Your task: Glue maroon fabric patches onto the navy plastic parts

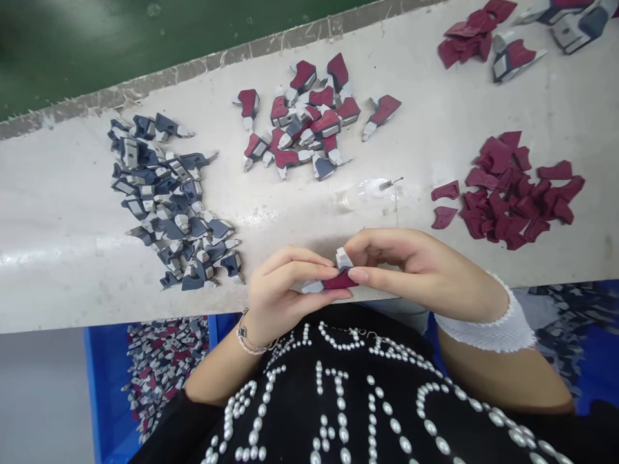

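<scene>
The small maroon-and-grey piece [341, 281] is at the lower centre of the frame, held above the near edge of the table [275, 206], with a pale tip pointing up and another pale end showing at its left. The left hand [290, 283] has its fingers bent over the top of the piece and its thumb beneath, closed on it. The right hand [411, 267] has its thumb pressed on the maroon face at the right end and its index finger curled behind, leaving little gap; its other fingers are partly hidden. The maroon part seems to be on this piece, though whether it is fully seated cannot be told. Beyond the hands, at upper centre, the loose cluster [326, 122] mostly shows maroon faces, so those look done. On the left, the larger blue-grey heap [178, 203] shows no maroon and looks undone. At right, the pile of loose maroon parts [520, 193] is unused, with two more just beside it and a smaller stack [476, 32] at upper right. In the lower left, a blue bin [99, 386] holds many mixed pieces.
</scene>
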The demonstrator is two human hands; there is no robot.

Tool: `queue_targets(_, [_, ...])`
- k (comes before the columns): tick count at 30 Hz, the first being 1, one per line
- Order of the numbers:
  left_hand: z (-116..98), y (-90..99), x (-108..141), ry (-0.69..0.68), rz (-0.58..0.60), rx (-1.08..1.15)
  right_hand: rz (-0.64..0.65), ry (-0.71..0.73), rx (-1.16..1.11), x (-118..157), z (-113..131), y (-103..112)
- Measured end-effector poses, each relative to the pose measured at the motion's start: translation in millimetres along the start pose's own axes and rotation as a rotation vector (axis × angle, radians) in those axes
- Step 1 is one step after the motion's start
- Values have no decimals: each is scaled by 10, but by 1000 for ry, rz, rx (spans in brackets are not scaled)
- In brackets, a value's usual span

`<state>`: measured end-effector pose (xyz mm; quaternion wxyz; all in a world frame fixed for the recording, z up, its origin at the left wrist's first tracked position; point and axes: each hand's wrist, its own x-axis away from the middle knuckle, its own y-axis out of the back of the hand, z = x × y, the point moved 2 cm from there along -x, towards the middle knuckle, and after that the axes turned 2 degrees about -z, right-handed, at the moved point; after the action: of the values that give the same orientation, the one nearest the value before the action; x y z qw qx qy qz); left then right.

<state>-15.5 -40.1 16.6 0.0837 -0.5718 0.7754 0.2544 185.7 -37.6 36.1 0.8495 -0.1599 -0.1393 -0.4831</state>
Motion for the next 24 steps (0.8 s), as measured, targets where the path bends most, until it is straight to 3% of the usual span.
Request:
queue_targets(10, [-8, 9, -1, -43, -29, -61, -99, 109, 331, 34, 71, -78])
queue_targets(16, [-5, 9, 4, -46, -67, -60, -23, 122, 349, 103, 24, -117])
queue_targets(20, [7, -5, 21, -81, -70, -66, -50, 146, 408, 117, 16, -128])
queue_targets(22, [12, -4, 37, -55, -52, -54, -68, 157, 441, 117, 23, -126])
queue_targets(24, [16, 2, 51, 59, 3, -36, -87, 164, 490, 118, 34, -117])
